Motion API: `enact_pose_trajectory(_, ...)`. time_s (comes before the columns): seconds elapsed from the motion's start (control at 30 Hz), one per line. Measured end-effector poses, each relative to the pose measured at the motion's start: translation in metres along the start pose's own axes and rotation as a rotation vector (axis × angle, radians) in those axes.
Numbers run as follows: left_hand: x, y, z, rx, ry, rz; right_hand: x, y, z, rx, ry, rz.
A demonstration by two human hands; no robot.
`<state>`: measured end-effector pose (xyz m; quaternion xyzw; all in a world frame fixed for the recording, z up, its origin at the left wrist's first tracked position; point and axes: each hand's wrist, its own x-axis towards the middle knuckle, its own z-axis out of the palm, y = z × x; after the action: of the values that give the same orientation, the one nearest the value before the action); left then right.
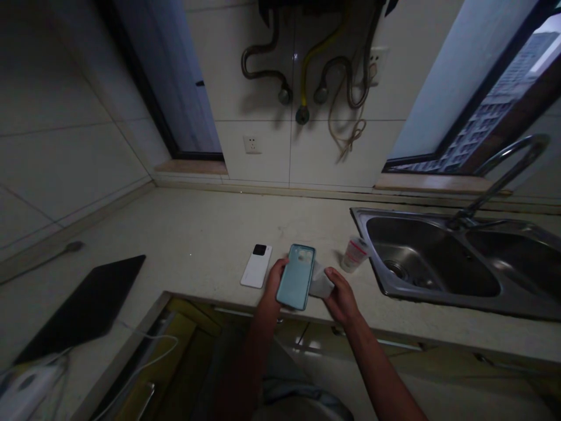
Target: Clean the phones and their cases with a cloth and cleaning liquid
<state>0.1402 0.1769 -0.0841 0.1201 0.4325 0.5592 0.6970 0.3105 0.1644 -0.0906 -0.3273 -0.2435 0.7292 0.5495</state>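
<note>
My left hand (275,279) is closed on the left edge of a teal phone case (296,278), held over the counter's front edge with its camera cutout at the top. A pale folded wipe (322,283) is gripped in my right hand (342,297), close against the case's right side. Part of the wipe is hidden behind the case. To the left of the case, a white phone (256,268) lies back up on the counter, its black camera block at the top. Right of my hands stands a clear cup (354,255) with red markings, near the sink.
A steel double sink (381,286) with a curved faucet (499,181) is set into the counter (197,234) on the right. At the left lie a dark flat laptop-like panel (87,304) and a white cable (149,336). Pipes (302,76) hang on the tiled wall.
</note>
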Motion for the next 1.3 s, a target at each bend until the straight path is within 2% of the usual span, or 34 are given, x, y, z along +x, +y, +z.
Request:
enact_pose_trajectory(0.1,-0.002,-0.011,0.002,-0.215,-0.089,-0.058,-0.003,-0.001,0.004,-0.067,-0.021,0.004)
enact_pose_trajectory(0.17,-0.004,-0.018,0.002,-0.338,-0.138,-0.073,-0.004,-0.007,0.005,-0.138,0.02,-0.05)
enact_pose_trajectory(0.23,-0.006,-0.025,0.002,-0.43,-0.201,-0.11,-0.004,-0.017,0.005,-0.235,0.11,-0.157)
enact_pose_trajectory(0.37,-0.011,-0.034,0.004,-0.516,-0.361,-0.157,-0.006,-0.04,0.011,-0.554,0.265,-0.46)
enact_pose_trajectory(0.5,-0.007,-0.032,0.009,-0.455,-0.324,-0.097,-0.006,-0.058,0.025,-0.824,0.243,-0.798)
enact_pose_trajectory(0.57,-0.001,-0.029,0.011,-0.405,-0.29,-0.073,0.001,-0.06,0.032,-0.978,0.165,-0.938)
enact_pose_trajectory(0.6,0.002,-0.028,0.011,-0.373,-0.277,-0.07,0.006,-0.057,0.034,-1.064,0.106,-0.963)
enact_pose_trajectory(0.67,0.01,-0.028,0.012,-0.315,-0.256,-0.081,0.016,-0.045,0.038,-1.236,-0.041,-0.903)
enact_pose_trajectory(0.77,0.018,-0.031,0.01,-0.275,-0.221,-0.074,0.029,-0.016,0.04,-1.505,-0.21,-0.703)
enact_pose_trajectory(0.93,0.021,-0.036,0.006,-0.272,-0.175,-0.05,0.028,0.022,0.036,-1.729,-0.301,-0.659)
enact_pose_trajectory(1.13,0.022,-0.036,0.009,-0.382,-0.168,-0.113,0.003,0.025,0.025,-1.745,-0.436,-0.656)
enact_pose_trajectory(1.3,0.016,-0.033,0.004,-0.47,-0.195,-0.034,-0.03,0.011,0.021,-1.702,-0.648,-0.656)
